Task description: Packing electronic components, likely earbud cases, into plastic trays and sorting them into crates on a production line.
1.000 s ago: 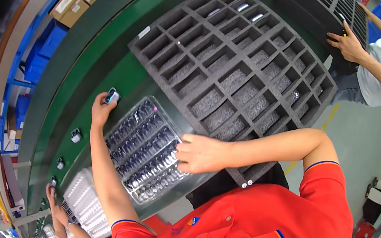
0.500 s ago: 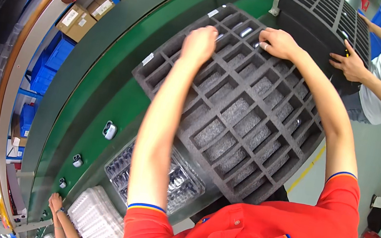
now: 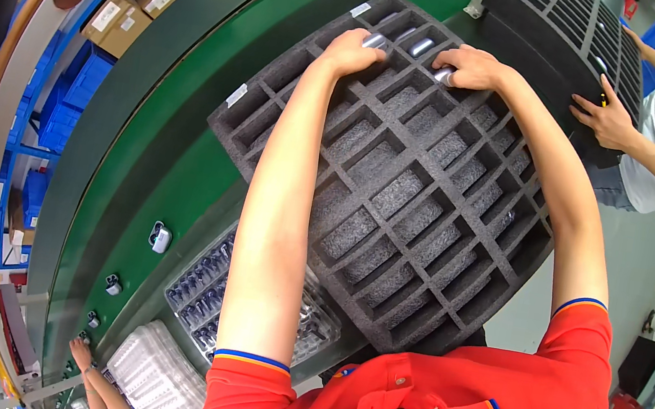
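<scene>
A dark grey foam tray [image 3: 364, 189] with rows of rectangular compartments lies tilted across the belt in front of me. At its far edge my left hand [image 3: 350, 51] pinches a glossy silver earbud case [image 3: 375, 41] over the far-left slots. To its right, my right hand [image 3: 473, 68] has its fingers curled round another shiny case [image 3: 444, 75], at a slot in the same far area. Between the two hands, a silver case [image 3: 421, 47] sits in its compartment. Most nearer compartments show only their bare foam floor.
On the green conveyor belt [image 3: 202, 194], an open white case [image 3: 160, 237] and smaller ones lie at left. Clear plastic trays [image 3: 159, 370] and a tray of dark parts [image 3: 204, 296] are nearby. A co-worker's hand [image 3: 607, 119] rests by another foam tray [image 3: 556, 35] at right.
My left hand has shifted slightly up and left, and the case in its fingers now shows. My right hand has moved slightly left. The foam tray and belt items appear farther left.
</scene>
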